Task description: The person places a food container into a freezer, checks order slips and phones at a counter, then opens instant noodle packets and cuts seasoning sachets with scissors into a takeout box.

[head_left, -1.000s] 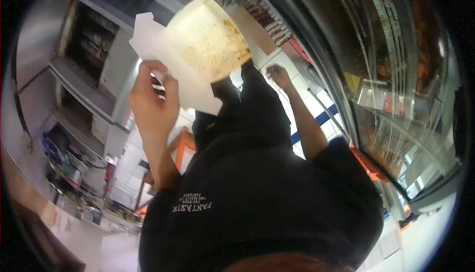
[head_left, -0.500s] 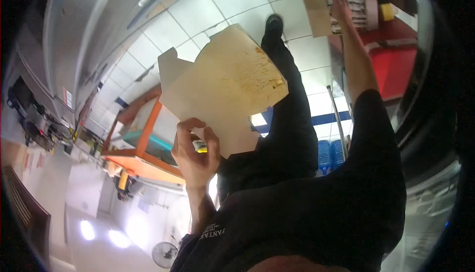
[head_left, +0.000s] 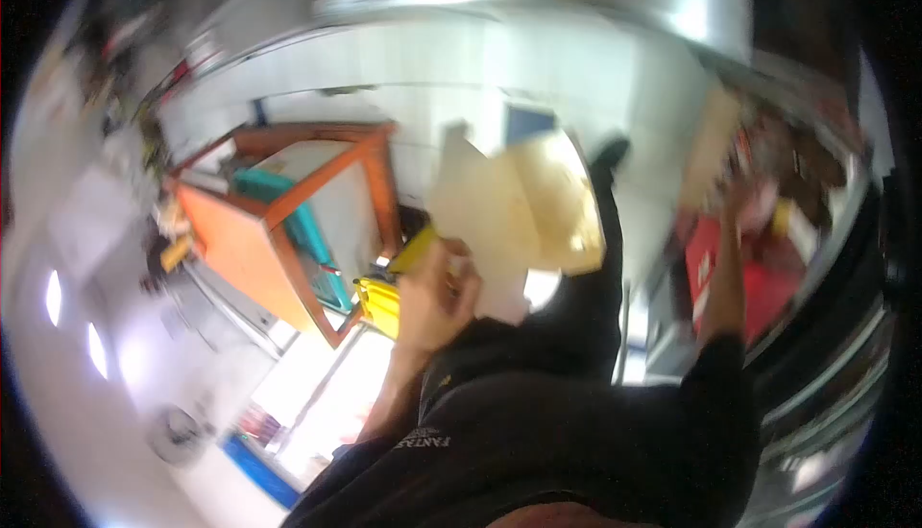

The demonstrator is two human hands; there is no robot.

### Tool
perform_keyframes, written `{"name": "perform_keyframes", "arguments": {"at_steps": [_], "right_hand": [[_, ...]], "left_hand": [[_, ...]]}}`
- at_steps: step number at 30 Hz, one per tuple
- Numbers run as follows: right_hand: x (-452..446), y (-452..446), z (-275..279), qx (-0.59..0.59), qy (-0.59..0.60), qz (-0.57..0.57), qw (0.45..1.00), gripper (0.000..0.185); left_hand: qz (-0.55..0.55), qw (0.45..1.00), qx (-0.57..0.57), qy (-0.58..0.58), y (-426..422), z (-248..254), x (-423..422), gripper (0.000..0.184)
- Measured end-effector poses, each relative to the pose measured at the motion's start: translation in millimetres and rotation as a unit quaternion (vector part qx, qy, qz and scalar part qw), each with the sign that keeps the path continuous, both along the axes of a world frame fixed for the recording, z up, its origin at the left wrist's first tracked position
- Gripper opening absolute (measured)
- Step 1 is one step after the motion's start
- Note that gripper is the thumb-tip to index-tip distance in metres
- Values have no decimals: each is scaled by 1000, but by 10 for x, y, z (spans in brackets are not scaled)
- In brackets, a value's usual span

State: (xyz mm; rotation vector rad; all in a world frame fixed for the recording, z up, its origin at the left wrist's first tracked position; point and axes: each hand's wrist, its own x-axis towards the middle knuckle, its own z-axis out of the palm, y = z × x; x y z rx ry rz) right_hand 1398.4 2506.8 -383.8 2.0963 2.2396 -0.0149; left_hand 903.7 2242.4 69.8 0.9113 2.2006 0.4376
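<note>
My left hand [head_left: 437,293] is closed on the edge of an unfolded white paper takeout box [head_left: 490,216], fingers curled at its near left side. The box's inner wall looks yellowish; the blur hides detail there. My right arm reaches out to the right, and my right hand [head_left: 749,204] is over a cardboard carton [head_left: 711,144] with small items in it. Blur smears those fingers, so whether they hold anything does not show. Just beyond the hand lies a yellow-and-white object [head_left: 795,226].
On the left stands an orange-framed rack [head_left: 283,211] with a teal item [head_left: 307,240] inside. A bright yellow object [head_left: 379,307] is beside my left wrist. A red surface [head_left: 715,259] lies under my right forearm. White floor tiles [head_left: 471,58] stretch ahead.
The view has swung round and blurred. The takeout box and left hand now appear further right, with the box turned. My right hand stays at the carton, lower in view.
</note>
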Motion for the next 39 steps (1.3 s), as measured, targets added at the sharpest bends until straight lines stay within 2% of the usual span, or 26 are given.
{"name": "perform_keyframes", "arguments": {"at_steps": [2, 4, 5, 6, 7, 9, 10, 11, 12, 14, 15, 16, 18, 19, 20, 21, 23, 25, 27, 29, 31, 33, 35, 37, 39], "right_hand": [[-248, -48, 318, 13, 16, 10, 1000, 63], [-638, -238, 654, -2, 7, 10, 1000, 65], [-837, -366, 805, -16, 25, 22, 999, 67], [-1239, -452, 1096, -109, -12, -32, 993, 60], [-1433, -646, 1189, -154, 98, 11, 983, 61], [-2095, -942, 1587, -167, 176, 98, 965, 56], [-2634, -1145, 1972, -134, 150, 135, 970, 47], [-3069, -1341, 2365, -168, 195, 176, 950, 40], [-3597, -1425, 2611, -191, 246, 218, 925, 33], [-4671, -1778, 3229, -189, 349, 280, 874, 30], [-5145, -1967, 3360, -159, 400, 310, 848, 27], [-5602, -2116, 3480, -196, 420, 282, 840, 26], [-6452, -2389, 3853, -242, 516, 282, 772, 23], [-6815, -2526, 4004, -235, 516, 279, 775, 23], [-7205, -2625, 4139, -291, 565, 254, 729, 21], [-7568, -2687, 4255, -346, 610, 227, 676, 19], [-8212, -2699, 4488, -347, 588, 255, 685, 18], [-8799, -2671, 4611, -358, 559, 281, 693, 17], [-9434, -2624, 4700, -382, 593, 276, 653, 19], [-10082, -2562, 4810, -410, 602, 257, 635, 20], [-10793, -2467, 4787, -424, 659, 247, 570, 19], [-11499, -2340, 4793, -439, 654, 231, 571, 18], [-12159, -2233, 4775, -448, 650, 216, 574, 17], [-12688, -2138, 4745, -466, 585, 269, 607, 16], [-13134, -2099, 4754, -484, 578, 234, 614, 16]], "left_hand": [[41, 997, 29, 62, -311, 323, -350, 20], [78, 994, 0, 75, -640, 631, -687, 20], [102, 990, 24, 92, -846, 762, -900, 20], [139, 983, 51, 110, -1081, 879, -1112, 19], [171, 974, 78, 123, -1342, 1012, -1353, 18], [221, 963, 94, 124, -1751, 1310, -1835, 18], [253, 954, 84, 136, -1895, 1500, -2106, 20], [282, 946, 67, 145, -2087, 1727, -2383, 22], [273, 942, 85, 178, -2313, 1714, -2669, 27], [299, 927, 121, 191, -2600, 1849, -3211, 33], [318, 914, 145, 207, -2702, 1927, -3566, 38], [327, 910, 161, 199, -2791, 1992, -3883, 50], [335, 896, 198, 215, -2844, 2024, -4490, 52], [340, 880, 231, 239, -2845, 2031, -4831, 55], [333, 881, 238, 239, -2843, 2039, -5188, 55], [320, 882, 241, 248, -2848, 2042, -5539, 53], [303, 885, 243, 256, -2782, 2037, -6270, 52], [245, 906, 181, 294, -2644, 2010, -7001, 44], [238, 903, 186, 305, -2459, 1947, -7699, 38], [202, 878, 200, 386, -2235, 1854, -8423, 37], [198, 889, 176, 374, -1972, 1862, -9195, 38], [151, 889, 139, 409, -1789, 1704, -9859, 37], [154, 898, 128, 391, -1475, 1811, -10392, 36], [109, 910, 123, 380, -1244, 1751, -10904, 33], [75, 916, 110, 378, -987, 1634, -11377, 33]]}}
